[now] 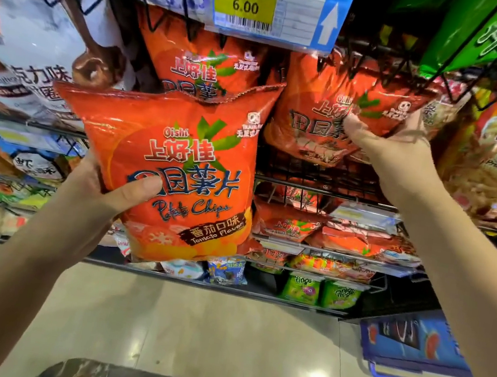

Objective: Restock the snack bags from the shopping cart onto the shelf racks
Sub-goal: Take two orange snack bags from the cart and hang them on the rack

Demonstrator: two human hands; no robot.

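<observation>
Shelving step: left hand (pixel 103 190) grips tomato chips bag (pixel 178 153), right hand (pixel 388 137) clutches racked bag (pixel 320 125); next, probably slot the held bag into wire rack (pixel 306 174).

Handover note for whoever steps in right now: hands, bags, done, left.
Left hand holds an orange tomato chip bag in front of the racks, not yet shelved.
Right hand grips a matching bag sitting in the wire rack.
Done: another orange bag is racked beside it.
Left: rack the held bag; cart contents not visible.
</observation>
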